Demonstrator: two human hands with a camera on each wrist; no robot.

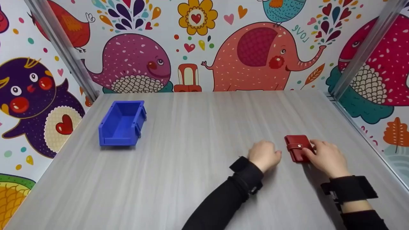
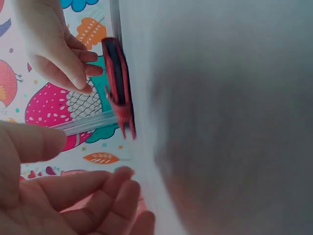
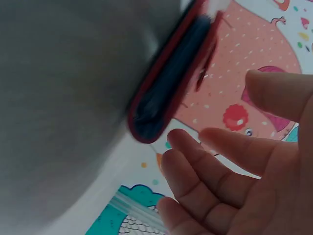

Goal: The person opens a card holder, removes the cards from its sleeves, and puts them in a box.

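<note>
On the right part of the pale wood-grain table (image 1: 179, 172), a red wallet (image 1: 296, 154) is seen lying flat between the left hand (image 1: 264, 156) and the right hand (image 1: 329, 158). Smooth, slightly shiny, leather-like cover; oblong, corners rounded. Dark inner layers (image 3: 168, 81) are sandwiched between the red covers, as shown in both wrist views. A narrow strap (image 1: 292, 146) is wrapped over its left edge, fitted with a round metallic snap (image 1: 299, 145). Long axis is aimed near-to-far, far end canted slightly left; strap is set crosswise; rounded fold is turned toward the right hand. That hand is held at the wallet's right edge, thumb well parted from loosely bent fingers, nothing gripped; contact can't be told. Left-hand fingers are loosely bent, nothing gripped. Blue plastic-looking bin (image 1: 119, 141) is placed far left.
</note>
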